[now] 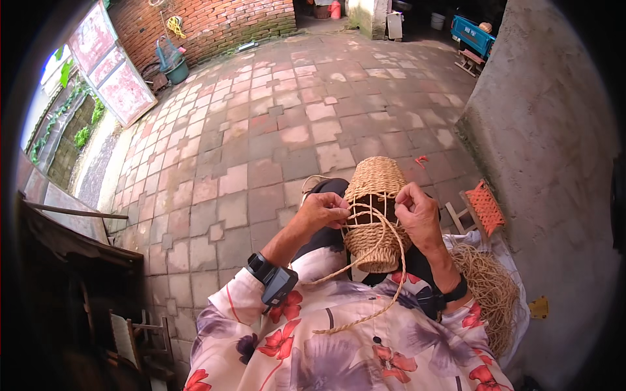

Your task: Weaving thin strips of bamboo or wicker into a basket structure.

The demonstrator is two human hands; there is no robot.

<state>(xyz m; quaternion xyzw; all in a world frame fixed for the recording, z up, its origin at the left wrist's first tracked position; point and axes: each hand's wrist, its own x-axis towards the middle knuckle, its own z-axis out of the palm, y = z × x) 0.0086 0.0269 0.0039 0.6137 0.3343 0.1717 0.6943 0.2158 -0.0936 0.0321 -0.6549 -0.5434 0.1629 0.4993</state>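
Note:
A basket [376,178] woven of tan straw cord lies across my lap, with closed weaving at its far and near ends and an open band of bare ribs between. My left hand [324,210] is at the left of this band, thumb and fingers pinched on a twisted straw cord [399,287]. The cord loops over the opening and trails down across my shirt. My right hand [417,212] is closed at the basket's right side, fingertips pressed together near the ribs; what they grip is too small to make out.
Loose straw cord [486,287] lies heaped on a white sheet at my right. Beside it stands a stool with an orange woven seat [484,207], near a grey wall [554,130]. Paving tiles [261,137] stretch ahead. A wooden chair [127,339] is at lower left.

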